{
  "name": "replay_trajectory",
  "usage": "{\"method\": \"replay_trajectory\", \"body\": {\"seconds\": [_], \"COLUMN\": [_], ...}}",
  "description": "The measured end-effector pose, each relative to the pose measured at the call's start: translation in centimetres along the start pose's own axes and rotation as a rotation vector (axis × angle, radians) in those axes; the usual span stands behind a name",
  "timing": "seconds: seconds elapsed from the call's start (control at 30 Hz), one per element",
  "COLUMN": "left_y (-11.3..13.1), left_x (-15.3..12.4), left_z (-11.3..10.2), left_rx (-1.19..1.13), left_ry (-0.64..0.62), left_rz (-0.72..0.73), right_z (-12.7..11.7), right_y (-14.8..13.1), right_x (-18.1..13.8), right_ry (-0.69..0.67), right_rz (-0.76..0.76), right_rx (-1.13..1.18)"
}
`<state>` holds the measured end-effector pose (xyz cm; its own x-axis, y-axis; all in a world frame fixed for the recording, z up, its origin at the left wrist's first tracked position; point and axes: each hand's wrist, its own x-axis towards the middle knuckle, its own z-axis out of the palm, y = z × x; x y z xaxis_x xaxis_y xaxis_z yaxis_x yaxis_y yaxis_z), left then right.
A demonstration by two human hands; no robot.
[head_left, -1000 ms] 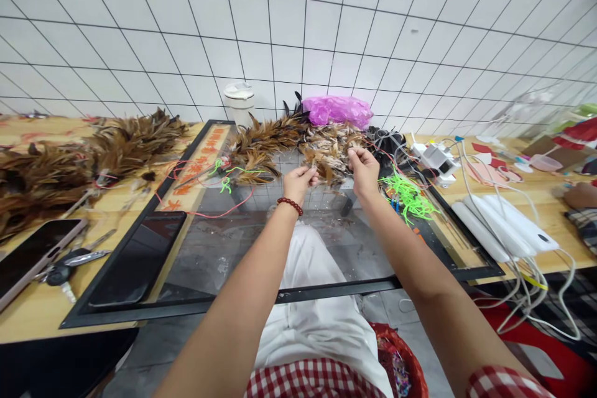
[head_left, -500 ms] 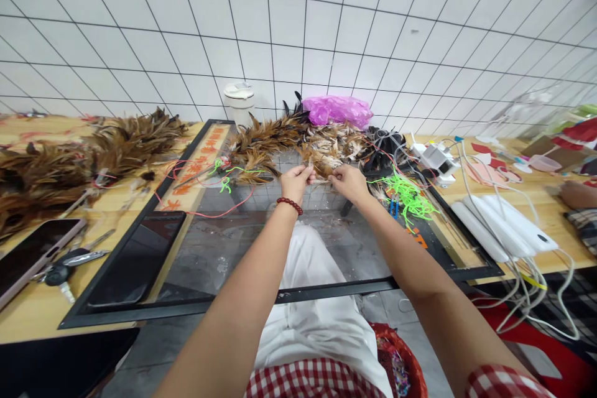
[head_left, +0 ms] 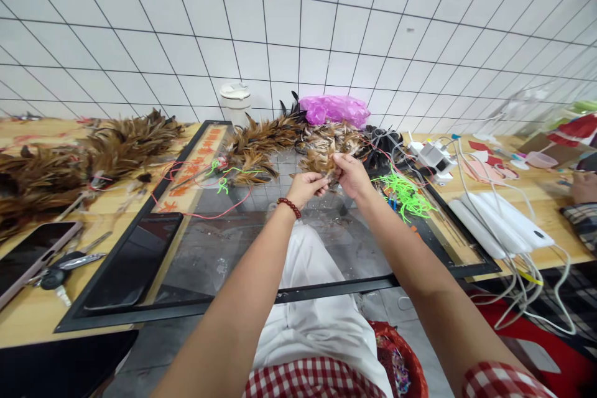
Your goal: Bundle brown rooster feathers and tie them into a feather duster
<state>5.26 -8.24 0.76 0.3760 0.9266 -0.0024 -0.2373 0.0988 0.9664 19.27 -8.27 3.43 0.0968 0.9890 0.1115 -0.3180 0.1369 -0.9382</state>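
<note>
In the middle of the glass panel (head_left: 214,249), my two hands meet in front of a pile of loose brown feathers (head_left: 326,140). My left hand (head_left: 308,188), with a bead bracelet on its wrist, pinches the lower end of a small brown feather (head_left: 329,173). My right hand (head_left: 351,175) is closed on the same feather from the other side, slightly higher. A brown feather garland (head_left: 261,146) lies left of the pile. Green cords (head_left: 403,196) lie in a tangle by my right wrist, and black feathers (head_left: 385,143) sit behind them.
A pink plastic bag (head_left: 333,110) and a white lidded cup (head_left: 236,102) stand along the tiled wall. Phones (head_left: 135,261), keys (head_left: 56,277) and more feather garlands (head_left: 130,140) are at left. White power banks (head_left: 504,224) with cables lie at right, near another person's hand (head_left: 585,186).
My hands have come together, the right one rising and turning inward to the feather. My left hand has shifted slightly right and down.
</note>
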Motion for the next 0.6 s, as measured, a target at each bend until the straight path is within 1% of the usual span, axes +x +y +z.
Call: {"method": "replay_trajectory", "body": {"seconds": [0.1, 0.17, 0.27, 0.33, 0.4, 0.43, 0.53, 0.6], "left_y": [-0.2, -0.2, -0.2, -0.1, 0.0, 0.0, 0.0, 0.0], "left_x": [0.2, 0.4, 0.7, 0.9, 1.0, 1.1, 1.2, 1.2], "left_z": [-0.1, -0.4, -0.9, -1.1, -1.3, -1.3, -1.4, -1.5], "left_rx": [-0.028, -0.068, -0.171, -0.266, -0.329, -0.341, -0.355, -0.386], "left_ry": [0.032, 0.085, 0.227, 0.313, 0.356, 0.366, 0.384, 0.4], "left_rz": [0.021, 0.042, 0.091, 0.124, 0.136, 0.137, 0.137, 0.147], "right_z": [-0.3, -0.5, -1.1, -1.6, -2.3, -2.7, -3.7, -4.0], "right_y": [0.1, 0.1, 0.1, 0.1, 0.2, 0.2, 0.6, 0.8], "right_x": [0.3, 0.6, 1.0, 1.3, 1.5, 1.6, 1.6, 1.4], "right_ry": [0.035, 0.077, 0.185, 0.248, 0.273, 0.257, 0.177, 0.172], "right_rz": [-0.101, -0.181, -0.232, -0.243, -0.258, -0.257, -0.258, -0.349], "right_rx": [-0.005, -0.032, -0.093, -0.197, -0.36, -0.469, -0.911, -1.191]}}
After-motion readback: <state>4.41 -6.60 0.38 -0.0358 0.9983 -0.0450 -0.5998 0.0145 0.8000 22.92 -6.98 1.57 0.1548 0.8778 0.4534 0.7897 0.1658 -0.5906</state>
